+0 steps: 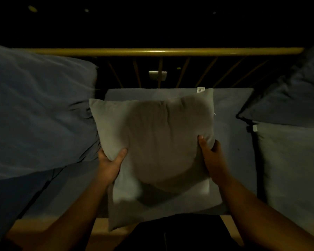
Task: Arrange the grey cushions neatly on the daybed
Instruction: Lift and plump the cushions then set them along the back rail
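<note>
I hold a square grey cushion (152,138) in front of me, above the middle of the daybed (232,142). My left hand (111,162) grips its left edge and my right hand (212,156) grips its right edge, thumbs on the near face. A small white tag sticks up at its top right corner. Another grey cushion (290,169) lies flat on the right side of the daybed, with a small white tag at its upper left corner. The scene is dim.
A large blue pillow (34,113) fills the left side, and a darker blue pillow (288,98) lies at the back right. A yellow rail (161,51) with slanted bars runs behind the daybed. The wooden front edge (62,225) shows below.
</note>
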Action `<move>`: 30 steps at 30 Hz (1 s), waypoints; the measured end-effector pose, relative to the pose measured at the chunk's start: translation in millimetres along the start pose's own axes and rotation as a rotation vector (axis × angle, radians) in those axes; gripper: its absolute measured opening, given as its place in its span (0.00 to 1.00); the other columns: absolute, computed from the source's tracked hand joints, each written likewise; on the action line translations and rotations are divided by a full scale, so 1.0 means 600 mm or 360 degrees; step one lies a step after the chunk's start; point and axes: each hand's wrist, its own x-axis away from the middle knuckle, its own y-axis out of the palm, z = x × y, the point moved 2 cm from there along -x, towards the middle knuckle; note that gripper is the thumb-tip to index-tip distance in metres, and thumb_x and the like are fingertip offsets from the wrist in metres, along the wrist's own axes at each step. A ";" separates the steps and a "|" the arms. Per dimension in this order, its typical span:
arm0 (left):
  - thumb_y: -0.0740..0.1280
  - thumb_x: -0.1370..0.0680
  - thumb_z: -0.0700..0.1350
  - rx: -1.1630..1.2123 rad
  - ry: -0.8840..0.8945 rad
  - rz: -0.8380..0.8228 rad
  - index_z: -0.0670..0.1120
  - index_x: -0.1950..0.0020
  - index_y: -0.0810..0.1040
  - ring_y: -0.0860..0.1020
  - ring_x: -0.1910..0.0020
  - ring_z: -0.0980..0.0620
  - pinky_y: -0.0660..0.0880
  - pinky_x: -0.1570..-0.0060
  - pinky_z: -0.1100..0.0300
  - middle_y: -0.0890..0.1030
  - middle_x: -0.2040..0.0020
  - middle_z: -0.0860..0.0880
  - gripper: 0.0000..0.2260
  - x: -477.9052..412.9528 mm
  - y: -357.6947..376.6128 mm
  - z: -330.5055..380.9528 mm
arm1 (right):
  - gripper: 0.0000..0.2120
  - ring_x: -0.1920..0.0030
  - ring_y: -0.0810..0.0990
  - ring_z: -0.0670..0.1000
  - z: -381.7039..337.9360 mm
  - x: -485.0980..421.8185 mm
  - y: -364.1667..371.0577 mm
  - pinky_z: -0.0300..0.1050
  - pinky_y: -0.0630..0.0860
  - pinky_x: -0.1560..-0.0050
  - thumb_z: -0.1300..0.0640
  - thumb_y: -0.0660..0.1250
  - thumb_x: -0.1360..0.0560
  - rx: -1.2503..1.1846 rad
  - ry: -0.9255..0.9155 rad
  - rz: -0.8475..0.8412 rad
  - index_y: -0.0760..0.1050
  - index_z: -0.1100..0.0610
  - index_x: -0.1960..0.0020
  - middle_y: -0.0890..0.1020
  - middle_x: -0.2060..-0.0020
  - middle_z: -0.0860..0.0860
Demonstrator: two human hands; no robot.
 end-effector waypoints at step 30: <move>0.72 0.30 0.54 -0.0394 0.0062 -0.0014 0.58 0.26 0.55 0.70 0.32 0.42 0.67 0.33 0.41 0.68 0.28 0.46 0.38 -0.038 -0.026 -0.027 | 0.43 0.34 0.73 0.59 0.095 -0.007 0.072 0.51 0.70 0.36 0.36 0.72 0.36 0.0055 0.0153 -0.0029 0.62 0.50 0.28 0.73 0.32 0.53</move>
